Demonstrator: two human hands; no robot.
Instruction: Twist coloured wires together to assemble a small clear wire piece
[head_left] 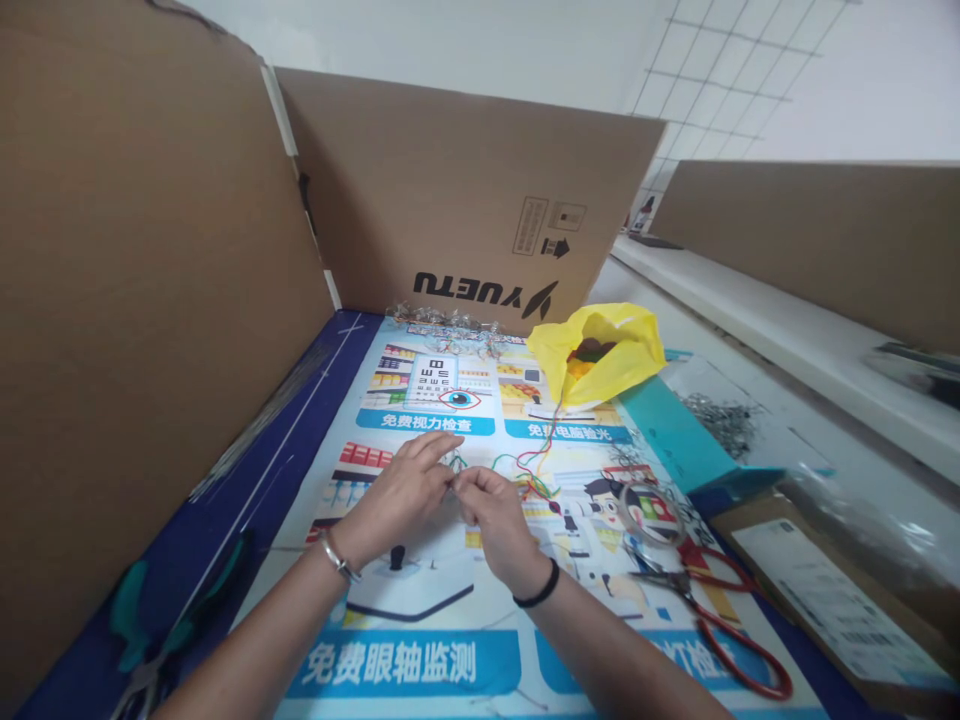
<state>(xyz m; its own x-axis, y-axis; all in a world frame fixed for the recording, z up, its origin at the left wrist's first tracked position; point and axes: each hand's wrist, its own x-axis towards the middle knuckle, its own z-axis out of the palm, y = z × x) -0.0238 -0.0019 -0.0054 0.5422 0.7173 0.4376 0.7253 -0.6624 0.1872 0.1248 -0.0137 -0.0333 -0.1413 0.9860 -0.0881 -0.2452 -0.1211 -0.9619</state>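
Cardboard walls stand beyond the left and far edges of my printed mat, perhaps to fence in small bits. Over its middle, my right hand pinches a thin strand; my left hand meets it, its grip I can't tell. The yellow bag gapes near the far right corner, threads trailing out; 1 pair of scissors lies by the right edge, likely for reach.

Blue counter, partly covered by a printed poster. Along the poster's far edge lie tangled wire bits, with an upright cardboard panel behind. On its far right part sits a yellow bag; coloured threads trail near its middle. On its right side are a tape roll and red-handled scissors. Left of it lie pliers; right, a package.
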